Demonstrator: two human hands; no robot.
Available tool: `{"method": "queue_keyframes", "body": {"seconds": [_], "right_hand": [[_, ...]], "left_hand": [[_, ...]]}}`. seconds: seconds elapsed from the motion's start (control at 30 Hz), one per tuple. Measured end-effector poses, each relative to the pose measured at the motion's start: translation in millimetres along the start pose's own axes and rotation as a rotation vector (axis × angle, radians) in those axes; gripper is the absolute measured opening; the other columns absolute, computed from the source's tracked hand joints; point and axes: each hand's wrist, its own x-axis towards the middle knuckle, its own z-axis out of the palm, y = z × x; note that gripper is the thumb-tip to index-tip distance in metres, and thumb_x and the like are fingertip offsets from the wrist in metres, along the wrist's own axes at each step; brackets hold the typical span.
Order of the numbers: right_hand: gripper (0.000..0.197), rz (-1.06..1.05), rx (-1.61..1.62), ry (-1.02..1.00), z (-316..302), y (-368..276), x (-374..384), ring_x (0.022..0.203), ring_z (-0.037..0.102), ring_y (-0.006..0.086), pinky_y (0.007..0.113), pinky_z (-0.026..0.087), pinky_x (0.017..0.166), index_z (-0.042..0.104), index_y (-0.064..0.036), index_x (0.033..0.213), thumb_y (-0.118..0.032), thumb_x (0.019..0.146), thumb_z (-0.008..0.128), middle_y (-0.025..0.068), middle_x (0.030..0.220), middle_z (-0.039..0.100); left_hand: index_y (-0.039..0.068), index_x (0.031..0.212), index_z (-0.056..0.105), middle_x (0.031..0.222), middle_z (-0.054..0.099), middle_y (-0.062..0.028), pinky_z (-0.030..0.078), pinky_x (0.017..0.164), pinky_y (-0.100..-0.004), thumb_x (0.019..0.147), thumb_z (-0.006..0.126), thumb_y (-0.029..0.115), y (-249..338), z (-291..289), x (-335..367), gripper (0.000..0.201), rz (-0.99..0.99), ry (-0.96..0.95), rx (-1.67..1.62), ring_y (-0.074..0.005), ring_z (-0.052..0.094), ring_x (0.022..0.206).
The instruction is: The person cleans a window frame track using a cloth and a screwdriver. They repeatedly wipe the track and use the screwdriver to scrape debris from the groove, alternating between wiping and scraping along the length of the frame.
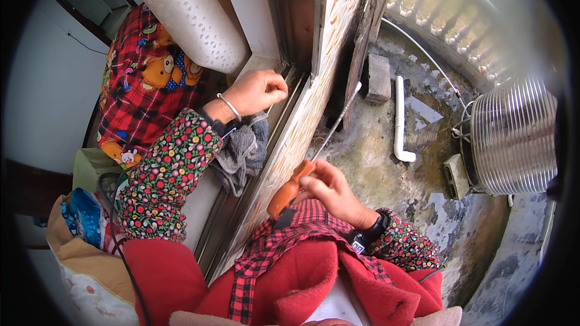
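My right hand (333, 193) grips a screwdriver (286, 195) by its orange handle. The long thin metal shaft slants up and away over the outer side of the sill, and its far end looks pale. Over the window track (283, 119), my left hand (258, 92) is closed, fingers curled together; whether something small is inside them is hidden. A crumpled grey rag (243, 156) lies on the sill just below my left wrist, beside the track.
Indoors at left are a red plaid blanket (142, 93) with cartoon bears and a pale rolled curtain (187, 12). Outside lie a white elbow pipe (400, 121) and a grey block (379, 78). A ribbed metal tank (513, 136) stands at right near a balustrade (444, 21).
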Motion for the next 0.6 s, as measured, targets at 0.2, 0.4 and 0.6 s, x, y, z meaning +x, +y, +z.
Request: {"method": "queue_keyframes", "body": {"seconds": [0.2,0.4,0.6], "right_hand": [[0.024,-0.015,-0.031,0.026,-12,11,-10,0.1,0.066,0.0184,0.034,0.059,0.083,0.055,0.0019,0.119,-0.015,0.102,0.054,0.0102,0.112,0.063],[0.024,-0.012,-0.146,-0.014,-22,7,-21,0.1,0.063,0.014,0.031,0.056,0.085,0.057,-0.0001,0.118,-0.017,0.102,0.055,0.0066,0.111,0.064],[0.026,-0.04,-0.128,-0.005,-20,11,-19,0.098,0.066,0.0156,0.032,0.057,0.084,0.054,0.001,0.12,-0.018,0.102,0.057,0.008,0.108,0.066]], "left_hand": [[0.001,0.094,0.069,0.082,0.065,-0.0094,0.051,0.066,-0.0325,0.085,0.072,0.011,-1,12,36,0.014,0.194,0.214,0.288,-0.021,0.065,0.072],[0.001,0.096,0.068,0.082,0.064,-0.011,0.052,0.066,-0.0368,0.082,0.073,0.011,-1,32,53,0.017,0.198,0.314,0.398,-0.0264,0.065,0.073],[0.003,0.086,0.071,0.077,0.069,-0.0147,0.052,0.063,-0.0387,0.083,0.075,0.031,5,41,65,0.028,0.003,0.309,0.428,-0.029,0.068,0.069]]}}
